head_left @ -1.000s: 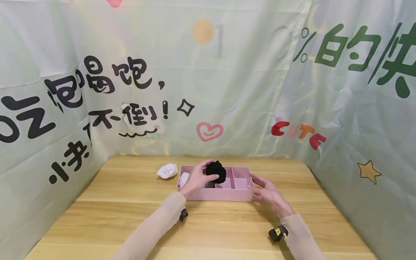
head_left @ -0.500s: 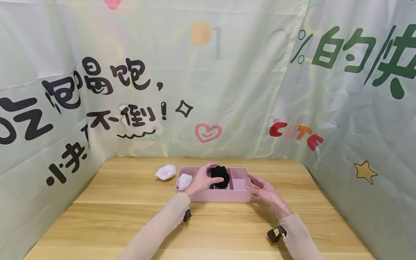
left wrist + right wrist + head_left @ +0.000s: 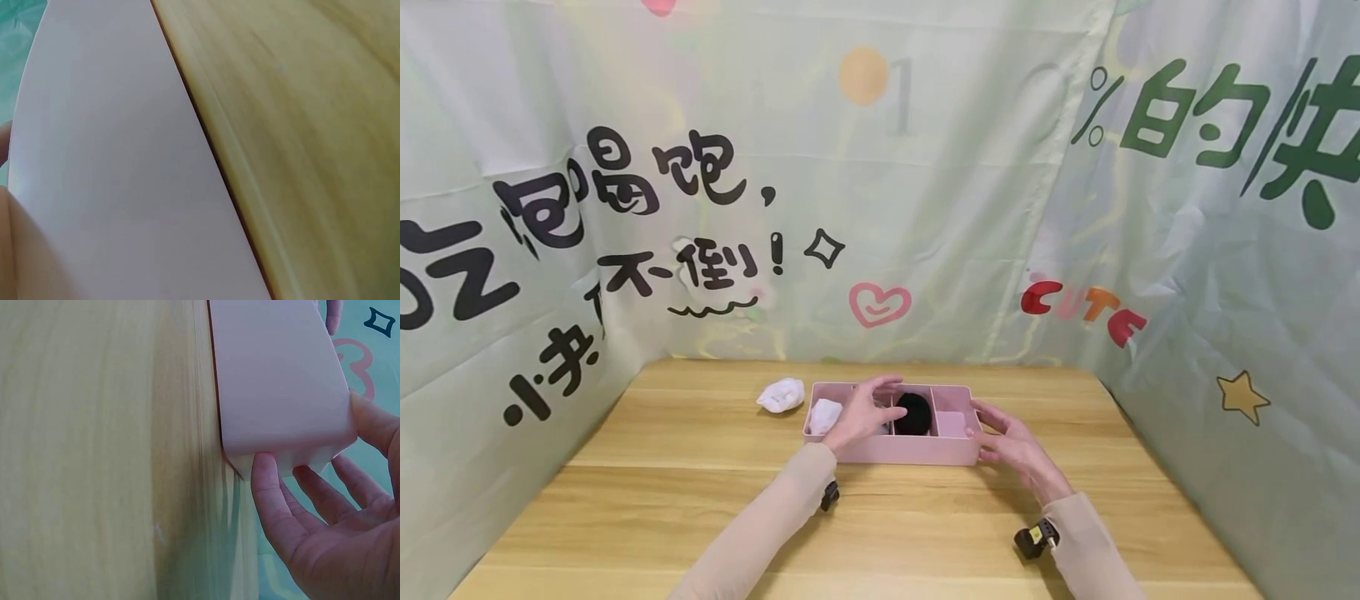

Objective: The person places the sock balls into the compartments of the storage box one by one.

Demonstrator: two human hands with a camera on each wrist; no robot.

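A pink divided box point(image 3: 910, 451) sits on the table in the head view. Its third compartment from the left contains a balled-up black cloth point(image 3: 914, 417), which looks like a rolled sock. My left hand point(image 3: 861, 414) hovers over the second compartment, thumb and fingers spread, the thumb tip beside the black ball; what lies beneath this hand is mostly hidden. A white cloth bundle point(image 3: 825, 416) rests in the leftmost compartment. My right hand point(image 3: 1018, 446) holds the box's right end, its thumb at the rim point(image 3: 353, 406) and its fingers against the outer end wall point(image 3: 281, 459).
Another white cloth bundle point(image 3: 781, 395) lies on the wooden table point(image 3: 910, 525) just left of the box. Printed fabric curtains point(image 3: 955, 217) stand around the table's back and sides.
My left hand has moved the black ball rightward and lowered it into the third compartment, then let go of it. The right hand keeps its place at the box's end.
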